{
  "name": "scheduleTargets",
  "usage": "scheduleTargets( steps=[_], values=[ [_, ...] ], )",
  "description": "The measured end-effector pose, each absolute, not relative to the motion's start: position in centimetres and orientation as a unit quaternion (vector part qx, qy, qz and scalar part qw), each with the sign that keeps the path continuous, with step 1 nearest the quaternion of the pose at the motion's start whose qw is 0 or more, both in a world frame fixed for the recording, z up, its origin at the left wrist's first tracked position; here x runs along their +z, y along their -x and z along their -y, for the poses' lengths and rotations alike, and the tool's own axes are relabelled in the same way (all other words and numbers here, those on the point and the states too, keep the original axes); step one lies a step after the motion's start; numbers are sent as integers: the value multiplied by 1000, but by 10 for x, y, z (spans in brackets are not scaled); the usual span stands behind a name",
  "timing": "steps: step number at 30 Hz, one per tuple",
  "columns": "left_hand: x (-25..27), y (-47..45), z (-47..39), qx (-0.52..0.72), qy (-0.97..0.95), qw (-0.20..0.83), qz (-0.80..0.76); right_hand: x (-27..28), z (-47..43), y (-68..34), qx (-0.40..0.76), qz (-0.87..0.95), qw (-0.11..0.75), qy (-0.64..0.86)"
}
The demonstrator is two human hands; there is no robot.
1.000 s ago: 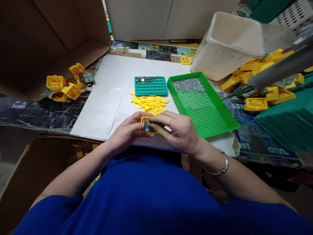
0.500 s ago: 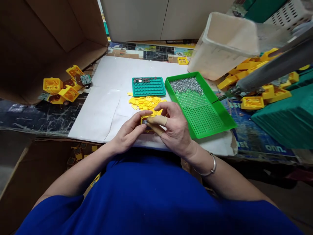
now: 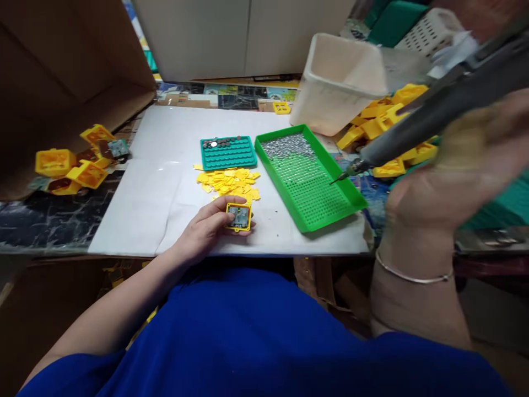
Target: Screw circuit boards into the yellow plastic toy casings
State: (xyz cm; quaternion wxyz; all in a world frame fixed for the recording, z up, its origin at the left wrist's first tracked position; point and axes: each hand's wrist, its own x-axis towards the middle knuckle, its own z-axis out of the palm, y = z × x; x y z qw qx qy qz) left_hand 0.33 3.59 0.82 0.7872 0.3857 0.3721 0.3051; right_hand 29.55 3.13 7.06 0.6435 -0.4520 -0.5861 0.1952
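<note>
My left hand [image 3: 206,223] holds a small square yellow plastic housing [image 3: 238,229] with a grey-green circuit board [image 3: 238,216] inside, its open side facing up. The thumb lies over the board's left edge. At the right, my blurred right hand [image 3: 467,160] is raised beside the body of an electric screwdriver [image 3: 397,138]. Motion smears its fingers, so whether they touch the tool is unclear. The screwdriver's bit points down-left over a green perforated tray [image 3: 322,207] with many small silver screws [image 3: 289,146] at its far end.
Loose flat yellow pieces [image 3: 227,181] lie beyond my left hand, before a teal slotted tray [image 3: 229,160] with small round discs. Yellow housings [image 3: 88,173] sit at left near a cardboard box [image 3: 82,66]. A whitish bin [image 3: 339,82] and more yellow housings [image 3: 372,129] stand at right.
My right hand has left the yellow housing and moved right, up beside the screwdriver. The left hand keeps the housing, now in plain sight. The whole view has shifted.
</note>
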Motion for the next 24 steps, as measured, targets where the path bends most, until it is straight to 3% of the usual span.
scheduleTargets(
  steps=[3, 7, 16, 24],
  values=[
    [8, -20, -38, 263, -363, 817, -362, 78, -45, -316, 114, 584, 649, 475],
    [8, -45, -40, 230, -351, 829, -368, 66, -64, -320, 182, 609, 602, 483],
    [8, -52, -42, 231, -342, 823, -390, 32, -103, -323, 52, 528, 653, 540],
    [12, -56, -42, 229, -334, 822, -399, 17, -111, -334, 59, 508, 654, 557]
  ],
)
